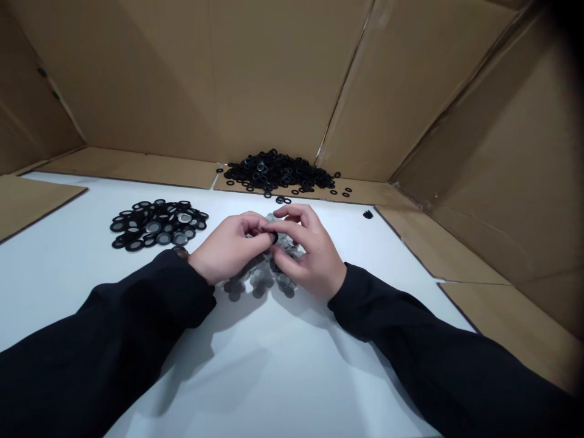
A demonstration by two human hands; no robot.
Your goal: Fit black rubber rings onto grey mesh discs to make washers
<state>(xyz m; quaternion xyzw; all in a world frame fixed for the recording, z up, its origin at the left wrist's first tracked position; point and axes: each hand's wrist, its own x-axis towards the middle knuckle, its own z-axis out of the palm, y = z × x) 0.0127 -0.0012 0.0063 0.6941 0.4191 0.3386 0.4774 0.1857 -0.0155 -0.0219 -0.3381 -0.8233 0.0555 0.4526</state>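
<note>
My left hand (pixel 230 246) and my right hand (pixel 306 252) meet fingertip to fingertip over a small heap of grey mesh discs (pixel 260 281) on the white table top (pixel 68 267). Both hands pinch one black ring (pixel 274 236) between thumbs and forefingers. To the left lies a pile of black rings fitted with grey mesh (pixel 157 224). Farther back, a heap of plain black rings (pixel 280 172) rests on the cardboard floor. Both arms wear black sleeves.
Cardboard walls (pixel 255 79) stand behind and to the right of the table. Cardboard flaps (pixel 460 249) lie along the table's right edge and far left corner. One stray black ring (pixel 367 214) sits at the table's back right.
</note>
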